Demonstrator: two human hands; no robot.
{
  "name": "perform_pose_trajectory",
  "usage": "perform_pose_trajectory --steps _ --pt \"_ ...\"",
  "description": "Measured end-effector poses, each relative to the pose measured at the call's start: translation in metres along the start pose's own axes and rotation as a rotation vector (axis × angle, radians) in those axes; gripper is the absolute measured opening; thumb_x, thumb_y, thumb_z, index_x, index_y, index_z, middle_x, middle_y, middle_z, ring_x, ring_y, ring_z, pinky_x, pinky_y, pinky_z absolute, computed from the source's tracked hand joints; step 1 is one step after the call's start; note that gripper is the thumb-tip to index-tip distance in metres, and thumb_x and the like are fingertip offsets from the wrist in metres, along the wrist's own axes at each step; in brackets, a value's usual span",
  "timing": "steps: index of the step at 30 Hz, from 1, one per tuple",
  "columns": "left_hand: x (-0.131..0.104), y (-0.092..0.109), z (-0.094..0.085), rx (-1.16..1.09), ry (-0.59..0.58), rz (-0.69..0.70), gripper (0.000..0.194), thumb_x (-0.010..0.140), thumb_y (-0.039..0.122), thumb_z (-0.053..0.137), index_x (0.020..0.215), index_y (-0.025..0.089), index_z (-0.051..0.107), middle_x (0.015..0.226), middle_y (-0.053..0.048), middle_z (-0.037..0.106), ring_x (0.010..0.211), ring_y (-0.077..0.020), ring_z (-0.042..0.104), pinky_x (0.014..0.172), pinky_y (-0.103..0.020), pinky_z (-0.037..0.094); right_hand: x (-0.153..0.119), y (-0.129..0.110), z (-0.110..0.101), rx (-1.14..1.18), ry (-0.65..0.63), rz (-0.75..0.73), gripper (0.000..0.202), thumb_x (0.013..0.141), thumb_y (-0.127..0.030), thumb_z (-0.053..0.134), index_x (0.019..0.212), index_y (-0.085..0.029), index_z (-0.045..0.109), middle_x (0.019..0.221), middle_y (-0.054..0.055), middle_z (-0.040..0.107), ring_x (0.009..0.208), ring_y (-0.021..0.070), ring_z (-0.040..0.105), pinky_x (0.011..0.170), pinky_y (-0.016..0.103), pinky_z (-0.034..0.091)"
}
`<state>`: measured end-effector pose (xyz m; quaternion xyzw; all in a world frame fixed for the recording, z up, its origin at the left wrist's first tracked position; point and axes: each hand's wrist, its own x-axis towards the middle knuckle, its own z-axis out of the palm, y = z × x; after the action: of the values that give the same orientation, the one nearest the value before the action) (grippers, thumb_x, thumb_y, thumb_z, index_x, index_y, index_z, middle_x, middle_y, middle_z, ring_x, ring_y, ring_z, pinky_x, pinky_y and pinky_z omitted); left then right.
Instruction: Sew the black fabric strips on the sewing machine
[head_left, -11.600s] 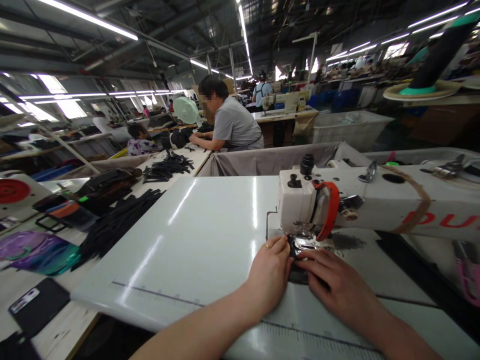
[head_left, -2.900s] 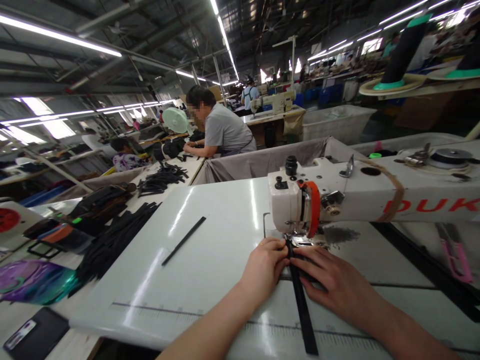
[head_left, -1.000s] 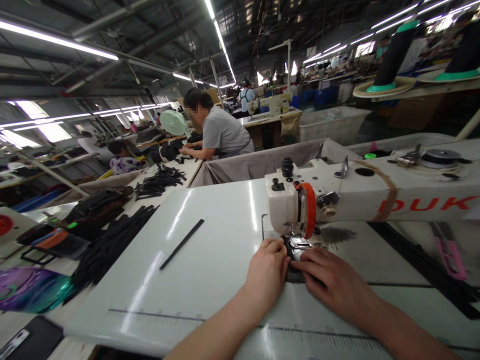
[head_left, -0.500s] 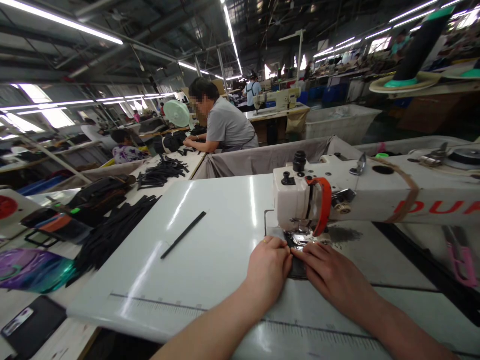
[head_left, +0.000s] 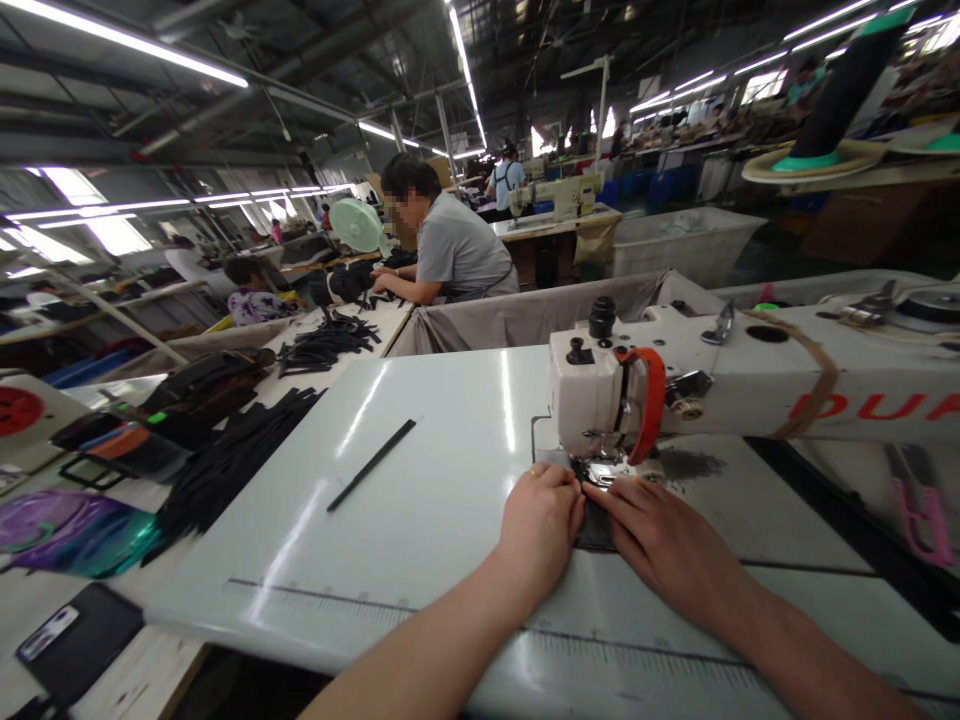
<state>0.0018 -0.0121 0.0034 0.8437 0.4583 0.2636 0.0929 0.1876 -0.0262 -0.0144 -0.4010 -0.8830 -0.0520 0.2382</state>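
Note:
A small dark fabric piece (head_left: 596, 530) lies at the foot of the white sewing machine (head_left: 750, 375). My left hand (head_left: 541, 515) is closed at its left edge, fingers bent down onto it beside the needle area. From the right, my right hand (head_left: 652, 525) presses on the same piece, its fingers together and nearly touching the left ones. The fingertips are partly hidden by the presser foot (head_left: 604, 470). A thin black strip (head_left: 371, 465) lies alone on the pale table (head_left: 442, 480), left of my hands.
Piled black strips (head_left: 240, 460), a purple-green bag (head_left: 75, 530) and a phone (head_left: 79, 640) lie on the left table. Pink-handled scissors (head_left: 922, 510) rest at the right. Across the table, a person in grey (head_left: 461, 245) bends over other dark pieces.
The camera view has shifted slightly. Both hands remain by the presser foot on the dark piece, with hardly any visible movement.

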Motion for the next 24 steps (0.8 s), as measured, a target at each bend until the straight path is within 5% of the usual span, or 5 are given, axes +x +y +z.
perform_pose_trajectory --steps 17,21,24 --pt "0.000 -0.005 0.000 -0.035 -0.034 0.073 0.030 0.096 0.018 0.046 0.078 0.017 0.070 0.088 -0.007 0.066 0.087 -0.0223 0.059 0.079 -0.037 0.053 0.014 -0.020 -0.019 -0.076 -0.145 0.123 0.031 0.085 -0.010 0.060 0.115 -0.014 0.063 0.096 0.007 0.066 0.088 0.0216 0.059 0.082 0.034 0.050" --pt "0.002 -0.014 0.002 -0.111 0.007 -0.027 0.020 0.092 0.024 0.057 0.080 0.020 0.072 0.092 -0.006 0.066 0.091 -0.0231 0.060 0.083 -0.038 0.053 0.012 -0.020 -0.021 -0.106 -0.124 0.100 0.027 0.086 -0.013 0.062 0.112 -0.018 0.064 0.094 0.003 0.066 0.090 0.0188 0.059 0.084 0.029 0.049" --pt "0.008 -0.025 0.004 -0.059 0.098 -0.148 0.018 0.084 0.036 0.070 0.094 0.020 0.071 0.105 -0.008 0.064 0.104 -0.0279 0.059 0.091 -0.043 0.052 0.002 -0.003 -0.029 -0.197 -0.051 0.229 0.018 0.089 -0.015 0.057 0.104 -0.021 0.065 0.099 0.004 0.065 0.092 0.0179 0.060 0.084 0.027 0.049"
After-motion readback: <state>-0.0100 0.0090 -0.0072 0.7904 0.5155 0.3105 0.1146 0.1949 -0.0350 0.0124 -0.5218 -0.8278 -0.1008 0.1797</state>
